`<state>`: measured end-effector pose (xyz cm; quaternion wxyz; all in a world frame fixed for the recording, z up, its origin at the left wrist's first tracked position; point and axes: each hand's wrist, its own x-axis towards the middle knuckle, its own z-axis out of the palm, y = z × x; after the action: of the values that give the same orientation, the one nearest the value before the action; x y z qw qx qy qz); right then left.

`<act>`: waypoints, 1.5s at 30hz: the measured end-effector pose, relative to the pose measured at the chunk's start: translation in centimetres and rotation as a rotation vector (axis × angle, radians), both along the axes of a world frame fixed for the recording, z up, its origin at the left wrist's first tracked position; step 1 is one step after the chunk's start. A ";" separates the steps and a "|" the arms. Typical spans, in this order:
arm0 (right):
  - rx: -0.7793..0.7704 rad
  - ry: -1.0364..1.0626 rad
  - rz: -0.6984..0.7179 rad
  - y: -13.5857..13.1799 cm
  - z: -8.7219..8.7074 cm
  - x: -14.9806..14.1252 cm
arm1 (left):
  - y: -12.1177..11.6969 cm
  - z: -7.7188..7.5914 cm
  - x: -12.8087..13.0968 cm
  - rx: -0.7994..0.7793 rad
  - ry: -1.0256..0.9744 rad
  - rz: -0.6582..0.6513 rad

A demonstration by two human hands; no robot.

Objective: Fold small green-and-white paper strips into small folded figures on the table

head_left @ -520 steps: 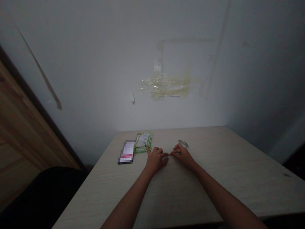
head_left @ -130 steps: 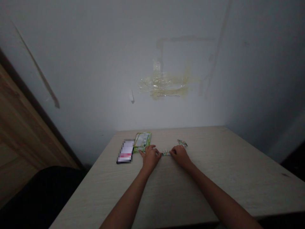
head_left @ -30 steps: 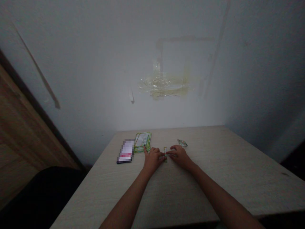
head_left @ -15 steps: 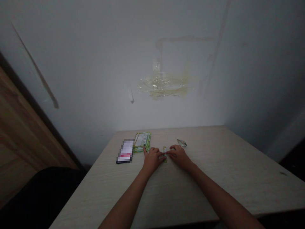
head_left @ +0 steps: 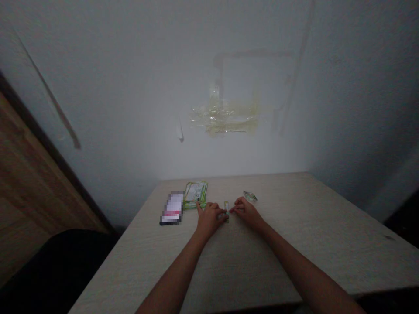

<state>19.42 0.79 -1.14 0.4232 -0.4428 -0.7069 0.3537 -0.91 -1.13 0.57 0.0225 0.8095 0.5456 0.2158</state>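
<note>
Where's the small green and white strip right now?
In the head view, the strip is on the table, just right of and below centre, between the left hand and the right hand. The stack of green packets is to its left.

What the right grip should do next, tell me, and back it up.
The right grip should probably press down lightly on the right edge of the small strip, with the left grip steadying it. The left grip's fingertips are at the strip's left side, and the right grip's fingertips are close by its right edge; whether they touch it is too small to tell.
</note>
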 end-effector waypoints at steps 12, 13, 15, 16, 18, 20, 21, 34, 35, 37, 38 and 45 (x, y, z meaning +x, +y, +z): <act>0.047 -0.049 0.012 -0.1 0.1 -0.1 | 0.0 0.0 -0.1 0.007 -0.017 -0.007; 0.051 -0.047 0.020 -0.2 0.1 -0.1 | 0.0 -0.1 -0.1 0.008 -0.014 -0.009; 0.057 -0.041 0.036 -0.2 0.1 -0.1 | 0.1 -0.2 -0.2 0.009 -0.013 -0.011; 0.061 -0.040 0.040 -0.2 0.1 -0.1 | 0.1 -0.2 -0.2 0.009 -0.017 -0.009; 0.067 -0.047 0.038 -0.1 0.1 -0.1 | 0.2 -0.3 -0.2 0.006 -0.028 -0.011; 0.072 -0.060 0.032 -0.1 0.0 -0.1 | 0.2 -0.4 -0.2 0.008 -0.039 -0.014; 0.073 -0.065 0.030 -0.1 0.0 -0.1 | 0.2 -0.4 -0.2 0.009 -0.041 -0.015; 0.151 -0.228 -0.065 0.9 -0.6 -0.4 | -0.1 0.1 -0.1 -0.032 0.012 0.014; 0.162 -0.243 -0.077 1.1 -0.6 -0.5 | -0.1 0.1 -0.1 -0.028 0.014 0.017; 0.174 -0.270 -0.104 1.3 -0.6 -0.5 | -0.1 0.1 -0.1 -0.024 0.016 0.020; 0.176 -0.281 -0.116 1.4 -0.7 -0.6 | 0.0 0.1 -0.1 -0.025 0.015 0.020; 0.211 -0.346 -0.178 1.5 -0.4 -0.9 | 0.1 -0.2 -0.2 -0.022 -0.021 0.003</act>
<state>18.48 2.30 -1.58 0.3690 -0.5107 -0.7603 0.1578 -1.12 -1.02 0.37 0.0369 0.8060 0.5490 0.2181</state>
